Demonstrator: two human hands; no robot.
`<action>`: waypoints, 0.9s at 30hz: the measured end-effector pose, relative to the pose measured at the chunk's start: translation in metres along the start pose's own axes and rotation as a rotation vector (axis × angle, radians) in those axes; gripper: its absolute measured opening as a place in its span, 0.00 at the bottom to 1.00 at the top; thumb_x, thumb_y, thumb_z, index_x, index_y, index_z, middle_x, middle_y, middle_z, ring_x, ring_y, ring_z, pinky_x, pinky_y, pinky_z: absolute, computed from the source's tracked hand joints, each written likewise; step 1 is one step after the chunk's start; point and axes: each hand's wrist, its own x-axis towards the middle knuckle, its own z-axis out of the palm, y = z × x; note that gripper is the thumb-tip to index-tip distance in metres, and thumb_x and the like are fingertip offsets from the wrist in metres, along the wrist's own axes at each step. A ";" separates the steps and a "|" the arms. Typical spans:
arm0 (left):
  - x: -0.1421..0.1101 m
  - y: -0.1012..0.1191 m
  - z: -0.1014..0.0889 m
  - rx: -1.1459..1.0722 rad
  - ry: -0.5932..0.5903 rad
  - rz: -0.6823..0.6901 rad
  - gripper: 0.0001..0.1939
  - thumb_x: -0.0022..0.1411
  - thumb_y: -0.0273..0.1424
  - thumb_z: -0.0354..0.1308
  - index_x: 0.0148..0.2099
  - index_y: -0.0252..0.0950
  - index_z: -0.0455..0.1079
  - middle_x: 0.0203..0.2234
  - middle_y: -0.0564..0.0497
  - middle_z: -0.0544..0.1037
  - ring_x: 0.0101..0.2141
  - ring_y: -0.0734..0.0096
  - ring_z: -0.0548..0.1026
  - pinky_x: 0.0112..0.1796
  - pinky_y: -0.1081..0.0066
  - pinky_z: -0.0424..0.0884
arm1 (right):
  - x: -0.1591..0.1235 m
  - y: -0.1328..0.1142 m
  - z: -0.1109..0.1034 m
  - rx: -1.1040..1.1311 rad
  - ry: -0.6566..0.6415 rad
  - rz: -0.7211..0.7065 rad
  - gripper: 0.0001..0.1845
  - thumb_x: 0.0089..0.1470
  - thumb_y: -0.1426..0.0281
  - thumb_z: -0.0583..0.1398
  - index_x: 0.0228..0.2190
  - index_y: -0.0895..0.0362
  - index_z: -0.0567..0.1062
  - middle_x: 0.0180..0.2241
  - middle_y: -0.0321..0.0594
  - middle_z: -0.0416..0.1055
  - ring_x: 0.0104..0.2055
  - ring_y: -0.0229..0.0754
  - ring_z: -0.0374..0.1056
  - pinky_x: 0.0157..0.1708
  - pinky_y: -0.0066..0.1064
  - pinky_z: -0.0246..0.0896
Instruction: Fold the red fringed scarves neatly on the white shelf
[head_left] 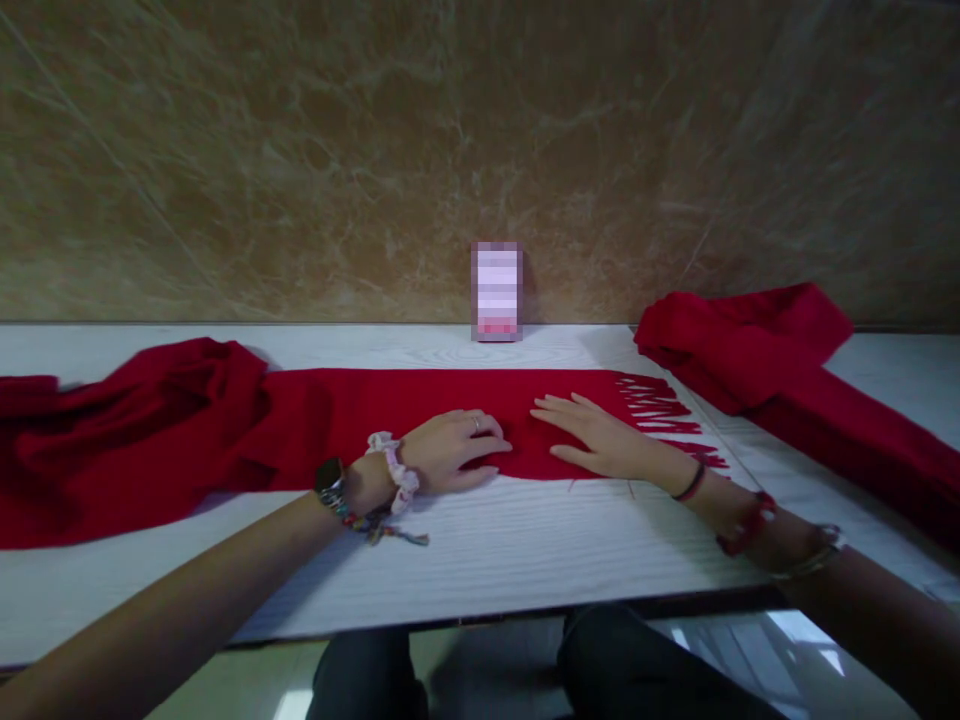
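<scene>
A long red scarf lies across the white table, flat in the middle and bunched up towards the left. Its fringed end points right. My left hand rests on the flat stretch with its fingers extended. To its right, my right hand lies palm down on the scarf near the fringe, fingers spread. Neither hand grips the cloth. The two hands are a short way apart, with fingertips facing each other.
A second piece of red cloth lies folded on the right of the table. Against the brown marble wall leans a phone-shaped object whose face is blurred. The table's front edge runs just above my knees.
</scene>
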 end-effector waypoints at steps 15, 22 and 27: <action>0.000 -0.003 0.005 0.056 0.231 0.183 0.14 0.64 0.28 0.43 0.43 0.31 0.70 0.39 0.45 0.75 0.40 0.69 0.72 0.42 0.70 0.70 | -0.005 -0.016 -0.017 0.025 0.051 -0.271 0.11 0.53 0.69 0.55 0.37 0.59 0.74 0.36 0.45 0.71 0.39 0.41 0.65 0.39 0.33 0.63; 0.001 -0.005 0.005 -0.038 0.233 0.141 0.15 0.65 0.28 0.43 0.40 0.31 0.71 0.37 0.45 0.76 0.40 0.72 0.73 0.43 0.72 0.69 | -0.010 -0.016 -0.023 -0.136 0.045 -0.285 0.16 0.51 0.73 0.54 0.42 0.59 0.72 0.38 0.44 0.74 0.41 0.42 0.67 0.42 0.35 0.63; 0.001 -0.008 0.006 -0.075 0.202 0.079 0.15 0.65 0.29 0.42 0.40 0.32 0.71 0.37 0.45 0.77 0.39 0.72 0.74 0.42 0.73 0.69 | -0.013 -0.019 -0.030 -0.138 -0.012 -0.225 0.19 0.47 0.76 0.54 0.42 0.60 0.72 0.41 0.44 0.73 0.44 0.43 0.67 0.43 0.34 0.62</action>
